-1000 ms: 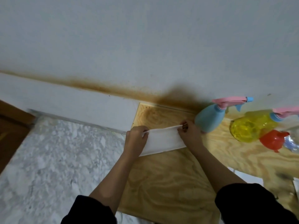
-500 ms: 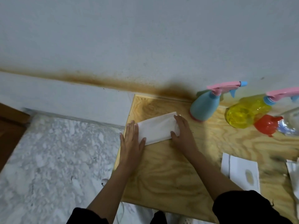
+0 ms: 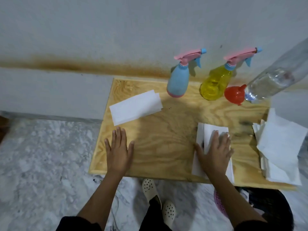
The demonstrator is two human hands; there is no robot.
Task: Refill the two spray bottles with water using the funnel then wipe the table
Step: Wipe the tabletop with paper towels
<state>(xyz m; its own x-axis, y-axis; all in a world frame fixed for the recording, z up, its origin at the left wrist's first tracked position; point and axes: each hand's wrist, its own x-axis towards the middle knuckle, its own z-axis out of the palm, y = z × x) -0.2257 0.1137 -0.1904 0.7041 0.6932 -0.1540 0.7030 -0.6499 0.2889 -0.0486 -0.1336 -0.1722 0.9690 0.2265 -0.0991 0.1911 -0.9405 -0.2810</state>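
Note:
A blue spray bottle [image 3: 178,82] and a yellow spray bottle [image 3: 215,84], both with pink triggers, stand at the back of the wooden table [image 3: 166,147]. A red funnel [image 3: 235,95] lies beside the yellow one, touching a clear water bottle [image 3: 273,82]. A folded white tissue [image 3: 135,107] lies at the back left. My left hand [image 3: 119,151] rests flat and empty on the wood near the front left. My right hand [image 3: 215,152] presses flat on another white tissue [image 3: 204,134] at the front right.
A pile of white tissues [image 3: 281,147] overhangs the table's right end. The white wall [image 3: 150,30] stands right behind the bottles. Below the front edge are my feet in white clogs [image 3: 150,190] and a pink basket [image 3: 219,204] on the marble floor [image 3: 41,164].
Both hands left the folded tissue at the back left. My left hand drew back to the bare wood, and my right hand moved right onto another tissue. The view shifted right.

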